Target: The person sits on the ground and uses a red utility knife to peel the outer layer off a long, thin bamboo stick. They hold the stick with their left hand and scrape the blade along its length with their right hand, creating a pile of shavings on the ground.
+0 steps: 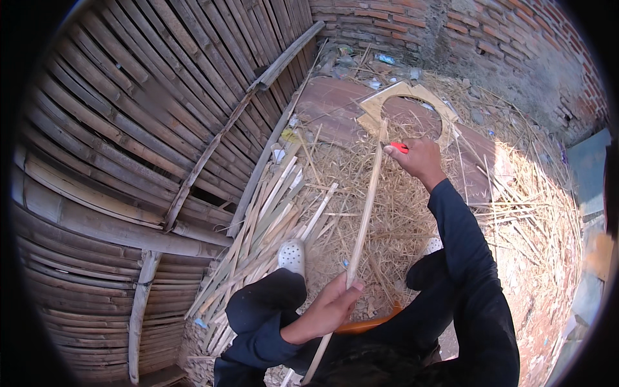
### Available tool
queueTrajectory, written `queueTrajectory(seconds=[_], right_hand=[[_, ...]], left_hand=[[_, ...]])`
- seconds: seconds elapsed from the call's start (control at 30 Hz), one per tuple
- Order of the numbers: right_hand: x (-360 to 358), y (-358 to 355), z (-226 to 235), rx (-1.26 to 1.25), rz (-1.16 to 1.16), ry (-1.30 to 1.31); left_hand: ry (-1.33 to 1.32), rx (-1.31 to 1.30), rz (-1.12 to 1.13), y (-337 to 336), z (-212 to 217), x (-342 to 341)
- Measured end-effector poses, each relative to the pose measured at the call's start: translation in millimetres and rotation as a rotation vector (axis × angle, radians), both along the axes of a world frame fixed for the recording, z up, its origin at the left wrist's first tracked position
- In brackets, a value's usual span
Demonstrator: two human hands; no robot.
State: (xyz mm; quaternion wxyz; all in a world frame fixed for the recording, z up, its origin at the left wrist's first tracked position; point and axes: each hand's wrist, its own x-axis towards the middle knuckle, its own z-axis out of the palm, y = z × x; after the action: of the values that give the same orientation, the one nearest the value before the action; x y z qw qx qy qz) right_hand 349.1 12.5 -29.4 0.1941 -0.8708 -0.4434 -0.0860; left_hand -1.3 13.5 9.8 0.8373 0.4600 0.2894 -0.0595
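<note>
A long, pale bamboo strip (366, 222) runs from between my legs up and away in front of me, tilted slightly to the right. My left hand (332, 308) is closed round its lower part, close to my left knee. Near the strip's far end, my right hand (418, 161) grips a small red-handled tool (400, 148). The tool lies right beside the strip; its working end is too small to make out, and I cannot tell whether it touches the wood.
Shavings (406, 200) cover the ground ahead. Split bamboo strips (267, 222) lie to the left, by a bamboo slat wall (129, 109). A board with a round hole (371, 115) lies farther off, before a brick wall (412, 26). An orange edge (371, 324) shows beneath me.
</note>
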Motion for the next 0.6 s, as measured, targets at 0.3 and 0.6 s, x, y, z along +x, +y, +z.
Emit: queueTrajectory(seconds=[0.3,0.6], right_hand=[[86,-38,-18,0.159,-0.436,0.341],[-104,-35,11,0.012,0.371,0.233]], left_hand=[[0.046,-0.249,-0.13,-12,-17,-15],[-0.015,-0.127,0.281,16,5,0]])
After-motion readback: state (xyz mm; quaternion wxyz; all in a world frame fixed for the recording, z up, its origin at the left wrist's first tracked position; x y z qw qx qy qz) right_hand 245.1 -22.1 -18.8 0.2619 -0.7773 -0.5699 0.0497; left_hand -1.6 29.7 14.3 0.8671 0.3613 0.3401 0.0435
